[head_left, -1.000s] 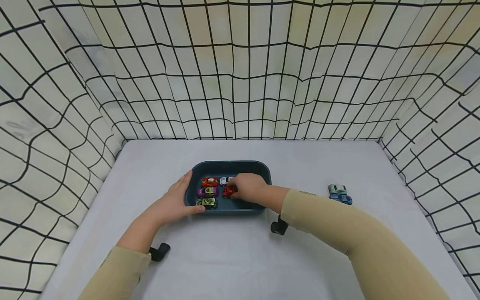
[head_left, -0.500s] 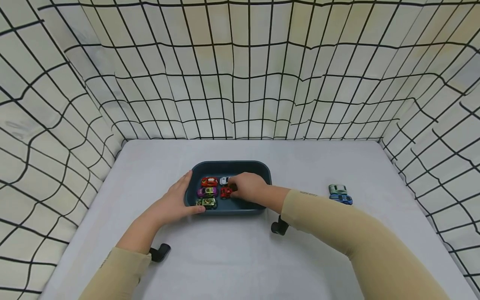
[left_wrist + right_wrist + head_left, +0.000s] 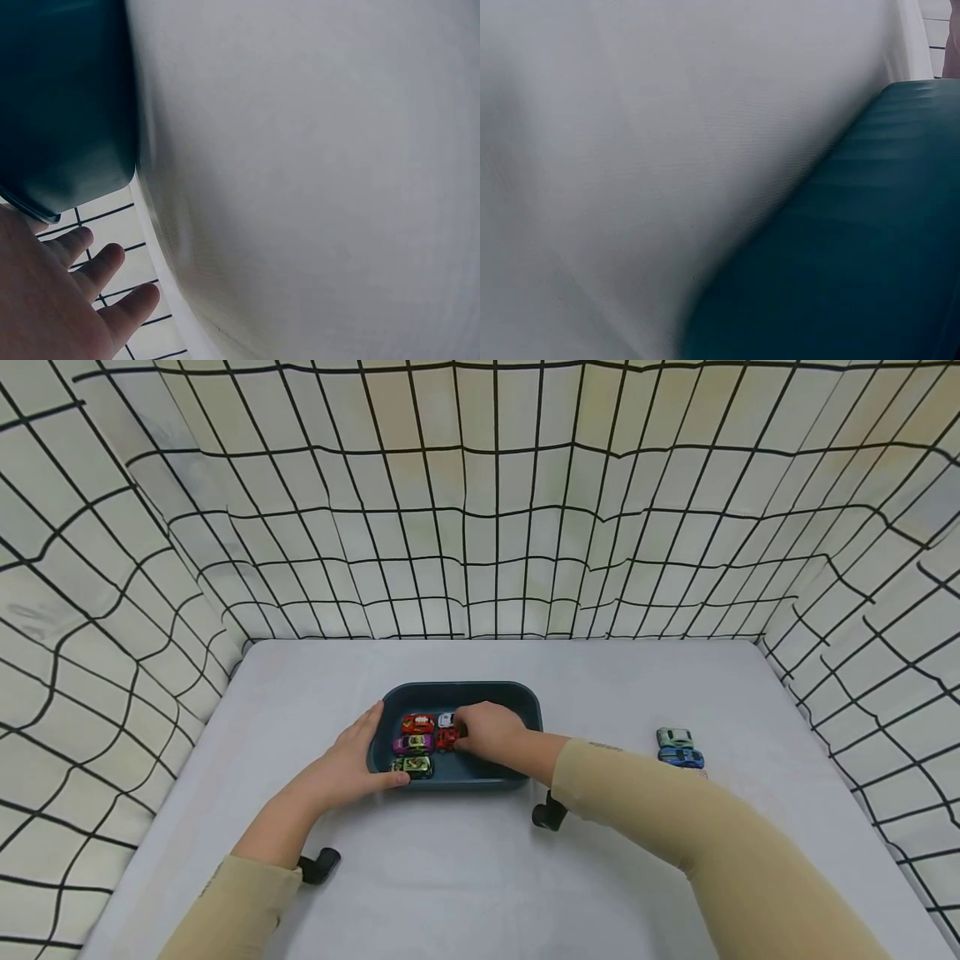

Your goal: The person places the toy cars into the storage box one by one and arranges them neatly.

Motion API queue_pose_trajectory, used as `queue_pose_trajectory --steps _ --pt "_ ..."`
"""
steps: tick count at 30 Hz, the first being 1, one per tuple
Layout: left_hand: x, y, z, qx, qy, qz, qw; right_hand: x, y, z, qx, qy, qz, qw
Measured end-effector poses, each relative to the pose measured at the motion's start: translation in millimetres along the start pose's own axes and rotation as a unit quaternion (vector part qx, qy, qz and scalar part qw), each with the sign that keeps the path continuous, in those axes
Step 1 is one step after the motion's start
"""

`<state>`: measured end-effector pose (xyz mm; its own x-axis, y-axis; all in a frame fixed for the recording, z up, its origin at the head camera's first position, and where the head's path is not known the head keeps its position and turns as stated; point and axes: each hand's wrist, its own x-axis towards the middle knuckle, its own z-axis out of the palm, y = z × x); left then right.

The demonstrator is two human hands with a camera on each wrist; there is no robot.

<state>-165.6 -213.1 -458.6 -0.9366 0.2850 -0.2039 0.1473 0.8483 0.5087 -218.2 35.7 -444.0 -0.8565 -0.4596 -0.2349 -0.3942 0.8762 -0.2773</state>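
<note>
We saw plain tan cloth on both arms, a left sleeve and a right sleeve, smooth and fairly snug, ending in neat cuffs short of the bare hands. Small dark markings, too tiny for us to read, sat near the cuffs. Blunt black fittings jutted out below them.

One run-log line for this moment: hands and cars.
left hand: on tray, left end | right hand: in tray, at red car right of purple car | outside: green car, blue car
</note>
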Motion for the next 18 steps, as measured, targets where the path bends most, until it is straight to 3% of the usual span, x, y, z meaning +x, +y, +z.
queue_pose_trajectory --steps 9,18 --pt "0.3 1.4 -1.2 0.004 -0.001 0.002 1.0 -1.3 6 -4 0.014 0.0 -0.001 0.9999" --pt "2.1 -1.0 -0.9 0.0 -0.001 0.002 1.0 -6.8 18 -15 0.04 0.001 -0.03 0.9987"
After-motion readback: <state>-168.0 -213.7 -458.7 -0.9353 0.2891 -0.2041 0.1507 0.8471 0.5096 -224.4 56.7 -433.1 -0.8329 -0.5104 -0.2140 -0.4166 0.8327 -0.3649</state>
